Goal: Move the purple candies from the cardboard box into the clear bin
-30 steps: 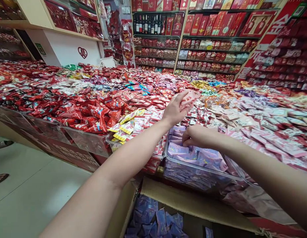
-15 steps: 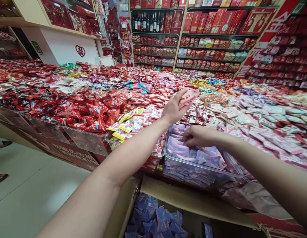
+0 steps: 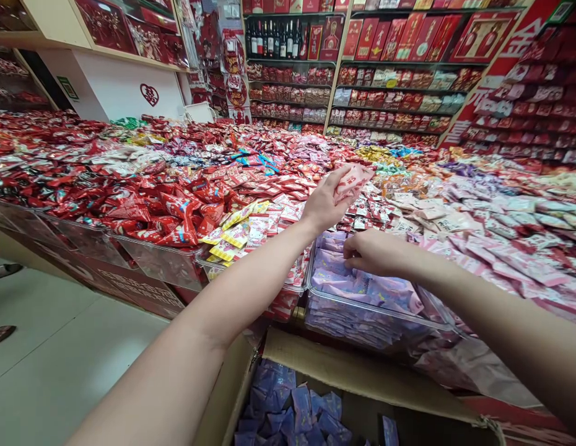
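My left hand (image 3: pixel 329 199) is closed on pink candy packets (image 3: pixel 357 178), held over the candy display behind the purple bin. My right hand (image 3: pixel 369 251) reaches into a clear bin (image 3: pixel 378 313) of purple packets (image 3: pixel 337 279). Its fingers are curled down at the packets near the bin's back left; whatever the fingertips hold, if anything, is hidden. Just left of this bin lie yellow and white packets (image 3: pixel 236 235). Below the bin, an open cardboard box (image 3: pixel 353 365) contains more purple packets (image 3: pixel 301 412).
Piles of red packets (image 3: pixel 176 217) in clear bins stretch away at the left, and pink packets (image 3: pixel 511 260) lie at the right. Shelves (image 3: pixel 337 68) with bottles and red boxes stand at the back. A person's feet (image 3: pixel 2 334) show on the floor at the left edge.
My right hand has lifted very slightly above the purple packets, which lie a little differently beneath it. My left hand stays nearly in place with the pink packets.
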`<state>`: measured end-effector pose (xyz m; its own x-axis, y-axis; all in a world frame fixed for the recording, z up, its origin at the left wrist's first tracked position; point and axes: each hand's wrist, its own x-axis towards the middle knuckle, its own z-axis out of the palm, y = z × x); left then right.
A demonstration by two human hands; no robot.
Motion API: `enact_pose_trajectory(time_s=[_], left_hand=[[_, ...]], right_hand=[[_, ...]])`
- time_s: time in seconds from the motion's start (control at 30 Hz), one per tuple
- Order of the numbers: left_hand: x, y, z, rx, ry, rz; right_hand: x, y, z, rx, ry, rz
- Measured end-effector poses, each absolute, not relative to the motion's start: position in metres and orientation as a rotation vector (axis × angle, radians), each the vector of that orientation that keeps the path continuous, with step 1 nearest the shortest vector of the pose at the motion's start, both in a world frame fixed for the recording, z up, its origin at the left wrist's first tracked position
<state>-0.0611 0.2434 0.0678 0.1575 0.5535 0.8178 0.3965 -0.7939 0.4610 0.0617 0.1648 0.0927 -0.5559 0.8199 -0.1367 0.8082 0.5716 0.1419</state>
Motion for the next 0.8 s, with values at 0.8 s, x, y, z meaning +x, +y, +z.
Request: enact_pose_trajectory(time_s=[0.8], left_hand=[[-0.062, 0.245, 0.067, 2.276, 0.919, 1.726]], right_hand=[[0.066, 0.186, 0.083, 1.527, 2.764, -0.078]])
